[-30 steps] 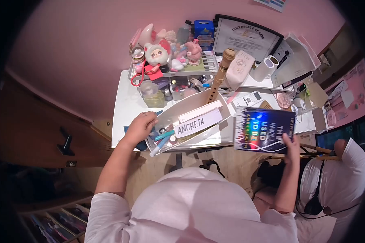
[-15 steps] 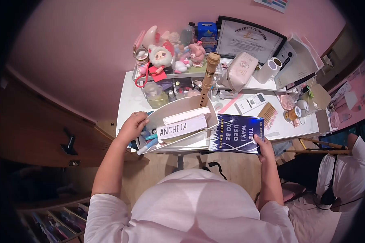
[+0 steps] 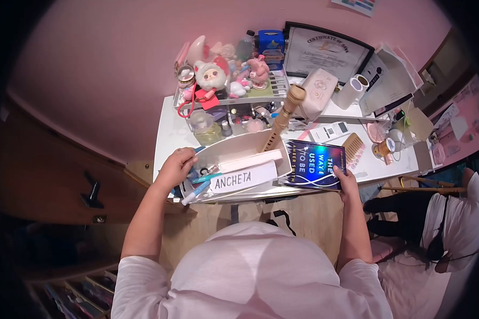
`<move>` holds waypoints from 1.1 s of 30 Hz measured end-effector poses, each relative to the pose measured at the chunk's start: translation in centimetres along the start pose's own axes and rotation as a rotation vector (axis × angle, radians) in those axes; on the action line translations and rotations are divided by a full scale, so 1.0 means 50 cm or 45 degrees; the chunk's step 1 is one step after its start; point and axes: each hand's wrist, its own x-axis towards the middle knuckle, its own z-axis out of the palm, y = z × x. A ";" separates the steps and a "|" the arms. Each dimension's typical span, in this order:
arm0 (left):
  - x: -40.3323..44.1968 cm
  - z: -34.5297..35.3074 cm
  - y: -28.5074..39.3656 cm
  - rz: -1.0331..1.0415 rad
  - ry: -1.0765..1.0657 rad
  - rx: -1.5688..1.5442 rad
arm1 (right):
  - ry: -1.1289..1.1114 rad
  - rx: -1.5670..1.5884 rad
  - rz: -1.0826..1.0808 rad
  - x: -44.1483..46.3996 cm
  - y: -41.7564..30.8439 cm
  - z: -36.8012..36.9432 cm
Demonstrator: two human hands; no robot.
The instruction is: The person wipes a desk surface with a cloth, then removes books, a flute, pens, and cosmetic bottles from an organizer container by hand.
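Change vs. the frame just before: on the white bench (image 3: 167, 123), our open white bin (image 3: 230, 147) sits slightly farther right. The book (image 3: 313, 166), "The Way I Used to Be", has shifted a little away from our body and now lies beside the bin's right end, its near edge higher in the view. A rainbow glare now crosses its title. The wooden recorder (image 3: 282, 119) standing in the bin leans more to the right than it did.

Grip: left hand (image 3: 181, 162) has its fingers curled over the bin's left end. Right hand (image 3: 348, 183) grasps the book's right edge, thumb on the cover; we cannot see the fingers underneath.

Count, largest first: one bench; one other person (image 3: 455, 220) at the far right; one framed certificate (image 3: 324, 53), propped at the back; one bin; one book; one recorder; one pale pink zip case (image 3: 319, 89), in front of the certificate; one white plush head (image 3: 211, 76) on the raised tray (image 3: 234, 101); one white label (image 3: 243, 178) reading "ANCHETA", at the bin's near side; one wooden comb (image 3: 352, 144), behind the book's right corner; at least two blue-toned pens (image 3: 196, 192) at the bin's left end. Small items on the tray overlap too much for us to count.
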 end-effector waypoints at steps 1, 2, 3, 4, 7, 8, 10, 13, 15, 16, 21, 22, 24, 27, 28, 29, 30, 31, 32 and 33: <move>0.003 0.002 -0.002 -0.013 -0.007 0.009 | -0.042 -0.010 -0.005 -0.003 -0.005 0.001; 0.003 0.003 -0.006 -0.023 -0.015 0.016 | -0.021 -0.033 -0.016 -0.007 -0.006 0.004; 0.004 0.006 -0.010 -0.033 -0.024 0.023 | 0.000 -0.056 -0.026 -0.014 -0.008 0.014; 0.004 0.007 -0.014 -0.064 -0.017 0.006 | 0.023 -0.078 -0.034 -0.020 -0.009 0.020; 0.001 0.008 -0.025 -0.096 0.015 -0.033 | 0.041 -0.021 0.019 -0.019 0.002 0.023; 0.001 0.009 -0.025 -0.092 0.010 -0.034 | 0.037 0.019 0.030 -0.016 0.006 0.022; 0.002 0.005 -0.024 -0.087 0.006 -0.031 | 0.037 0.027 0.036 -0.015 0.003 0.022; 0.003 0.006 -0.030 -0.075 -0.004 -0.008 | 0.055 -0.034 0.053 -0.018 -0.021 0.026; 0.002 0.008 -0.028 -0.058 0.030 -0.006 | 0.064 -0.039 0.032 -0.015 -0.021 0.030; 0.001 0.009 -0.026 -0.052 0.047 -0.007 | 0.069 -0.043 0.021 -0.016 -0.022 0.032; 0.001 0.008 -0.035 -0.096 0.007 -0.055 | -0.011 0.081 0.083 0.005 0.000 0.025; 0.000 0.010 -0.041 -0.079 0.011 -0.056 | -0.017 0.071 0.087 0.012 0.001 0.021; -0.003 0.012 -0.045 -0.083 0.019 -0.068 | -0.029 0.051 0.094 0.023 -0.002 0.017; -0.001 0.014 -0.050 -0.080 0.025 -0.057 | -0.054 0.068 0.063 0.024 -0.022 0.019; -0.003 0.015 -0.053 -0.081 0.025 -0.047 | -0.039 0.056 0.064 0.023 -0.031 0.020; -0.005 0.016 -0.055 -0.059 0.029 -0.035 | -0.028 0.043 0.071 0.019 -0.039 0.019; -0.003 0.016 -0.054 -0.041 0.035 -0.022 | -0.020 0.026 0.079 0.019 -0.043 0.018; -0.003 0.015 -0.052 -0.030 0.045 -0.008 | -0.057 0.001 0.033 0.030 -0.039 0.013; -0.004 0.012 -0.052 -0.017 0.049 -0.010 | -0.029 -0.066 -0.010 0.032 -0.036 0.014; -0.004 0.009 -0.047 -0.008 0.054 -0.011 | 0.024 -0.166 -0.074 0.041 -0.025 0.013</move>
